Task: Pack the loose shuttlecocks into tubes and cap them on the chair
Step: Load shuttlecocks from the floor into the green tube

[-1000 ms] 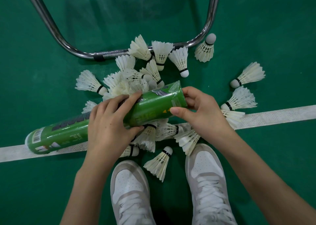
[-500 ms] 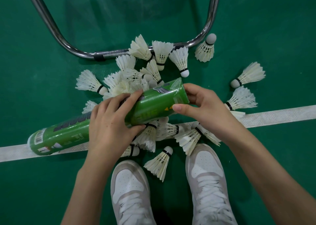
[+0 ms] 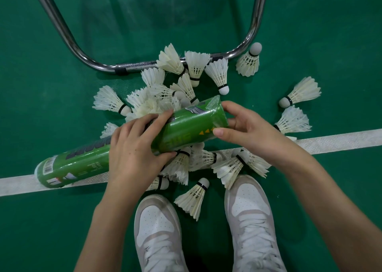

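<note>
Head view: left hand [image 3: 134, 156] fingers grip green tube [image 3: 186, 127] (contents unseen); right hand [image 3: 248, 131] fingers pinch its end.

Over the last second the green tube [image 3: 132, 145] has tipped a little steeper, its right end lifted and pushed slightly further right. The right hand [image 3: 248, 133] has followed that end, its thumb sliding from below the rim up onto the tube's side by the yellow arrows. 1 more shuttlecock [image 3: 256, 164] now shows beneath the right wrist, above the shoe.
</note>
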The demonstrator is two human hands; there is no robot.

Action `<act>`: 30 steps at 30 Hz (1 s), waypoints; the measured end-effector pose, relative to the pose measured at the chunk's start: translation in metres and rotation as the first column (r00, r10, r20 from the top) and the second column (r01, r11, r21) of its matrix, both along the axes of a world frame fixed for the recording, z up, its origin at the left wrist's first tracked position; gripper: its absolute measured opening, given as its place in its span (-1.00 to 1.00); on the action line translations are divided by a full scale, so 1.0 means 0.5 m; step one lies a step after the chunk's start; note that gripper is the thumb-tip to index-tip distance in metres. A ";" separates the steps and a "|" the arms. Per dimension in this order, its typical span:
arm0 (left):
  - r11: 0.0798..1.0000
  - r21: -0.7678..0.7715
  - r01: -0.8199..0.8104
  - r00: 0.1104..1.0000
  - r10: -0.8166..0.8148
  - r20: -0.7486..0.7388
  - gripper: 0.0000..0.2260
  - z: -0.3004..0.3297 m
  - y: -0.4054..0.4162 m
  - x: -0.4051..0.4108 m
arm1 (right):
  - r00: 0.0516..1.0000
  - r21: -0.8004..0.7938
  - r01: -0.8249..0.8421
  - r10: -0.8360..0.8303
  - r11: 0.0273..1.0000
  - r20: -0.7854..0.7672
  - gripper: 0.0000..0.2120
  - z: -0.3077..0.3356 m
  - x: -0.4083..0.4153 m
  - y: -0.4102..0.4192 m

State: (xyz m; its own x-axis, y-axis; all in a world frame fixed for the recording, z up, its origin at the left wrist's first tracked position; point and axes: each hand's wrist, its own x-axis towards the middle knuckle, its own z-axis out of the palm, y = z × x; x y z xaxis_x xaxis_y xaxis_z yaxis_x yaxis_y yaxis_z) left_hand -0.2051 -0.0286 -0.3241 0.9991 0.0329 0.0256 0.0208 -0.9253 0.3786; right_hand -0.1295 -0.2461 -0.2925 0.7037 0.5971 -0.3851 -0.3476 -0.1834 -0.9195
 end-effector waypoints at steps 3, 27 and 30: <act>1.000 0.001 -0.009 1.000 0.009 -0.010 -0.22 0.001 0.003 0.005 | 0.999 -0.055 -0.002 0.004 0.998 0.032 -0.66 0.009 0.016 -0.010; 0.999 0.029 -0.034 0.998 0.035 -0.050 -0.23 -0.002 -0.001 0.016 | 0.784 -0.640 0.212 0.262 0.738 0.562 -0.51 -0.152 0.282 0.019; 0.999 0.031 -0.030 0.998 0.032 -0.045 -0.22 -0.001 -0.001 0.016 | 0.797 -0.664 0.222 0.260 0.714 0.546 -0.63 -0.153 0.272 0.012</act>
